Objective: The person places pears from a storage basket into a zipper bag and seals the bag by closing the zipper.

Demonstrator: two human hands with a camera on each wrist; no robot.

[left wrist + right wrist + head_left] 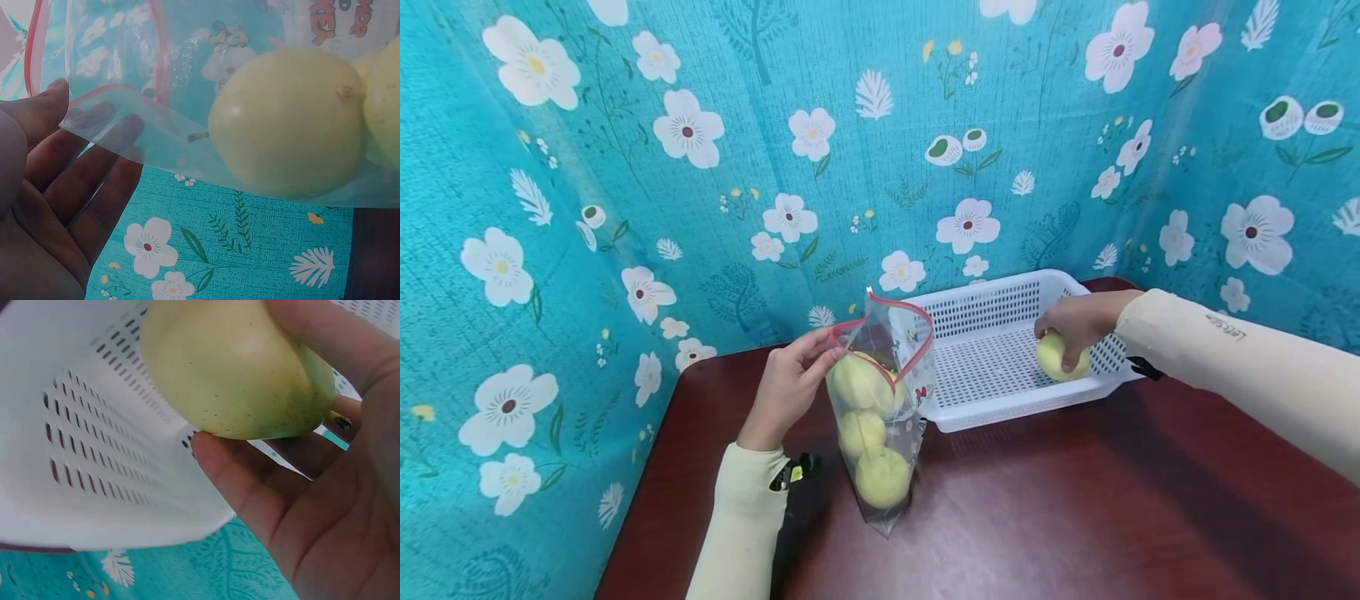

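Note:
A clear zip bag [880, 523] with a red-edged mouth stands on the table, its top gaping. Several yellow-green pears [882, 477] are stacked inside it; in the left wrist view one pear [284, 122] shows its stem towards the mouth. My left hand [786, 383] pinches the bag's rim between thumb and fingers, at the left side of the mouth. At the right end of a white slotted basket [985, 367], my right hand [1078, 321] grips a single pear [1051, 358]. In the right wrist view, thumb and fingers wrap round this speckled pear [237, 375].
The basket stands at the back of the dark red-brown table [1015, 500], right behind and to the right of the bag. A blue flowered curtain [850, 192] hangs close behind the table and along its left side. The basket's raised wall [94, 444] surrounds the right hand's pear.

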